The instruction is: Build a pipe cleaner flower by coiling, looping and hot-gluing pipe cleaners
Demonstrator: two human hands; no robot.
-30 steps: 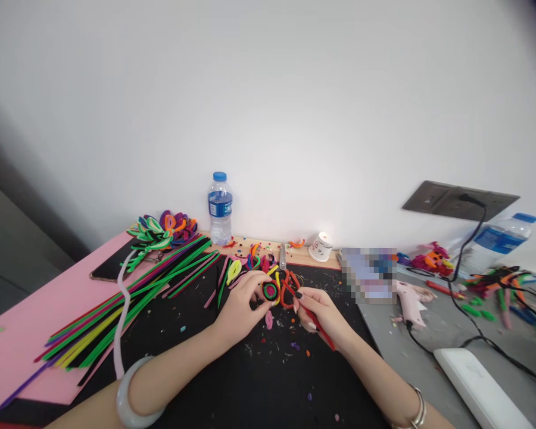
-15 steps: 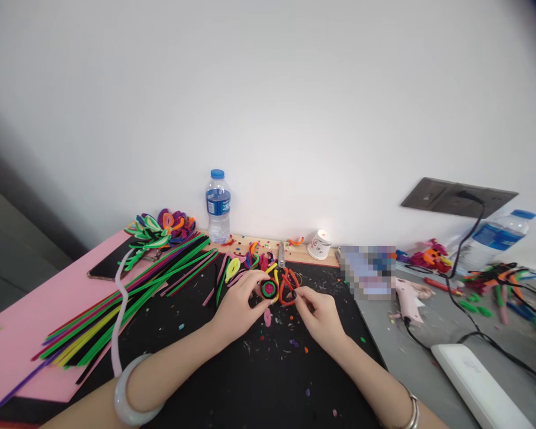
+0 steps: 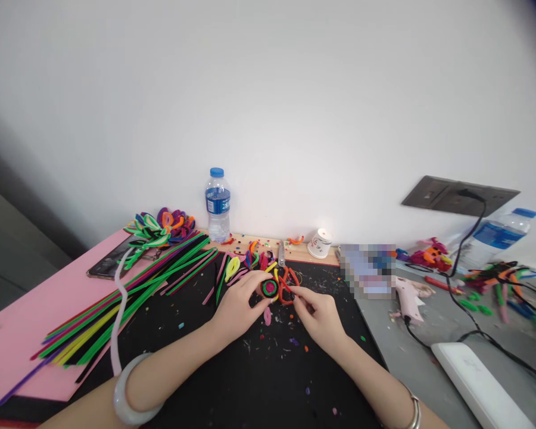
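My left hand (image 3: 240, 302) pinches a small round coil of pipe cleaner (image 3: 269, 288), rolled in green, black and red rings, between thumb and fingers. Just to its right, my right hand (image 3: 318, 313) has thumb and forefinger pressed together beside the orange handles of the scissors (image 3: 289, 296). A bit of red shows at those fingertips, too small to tell apart from the handle behind it. The scissors lie with their blades toward the wall. Below the coil, a pink pipe cleaner loop (image 3: 267, 316) rests on the black mat (image 3: 259, 381).
Long pipe cleaners (image 3: 129, 304) spread across the left. Behind them sit a phone (image 3: 109, 260) and bundled loops (image 3: 149, 229). A water bottle (image 3: 218, 205) and a paper cup (image 3: 320, 243) stand by the wall. At right lie a pink glue gun (image 3: 408, 299), cables and a white power strip (image 3: 477, 381).
My right fingertips have shifted slightly toward the coil and scissors handles, and a red bit now shows at them. The left hand keeps its hold, nearly still.
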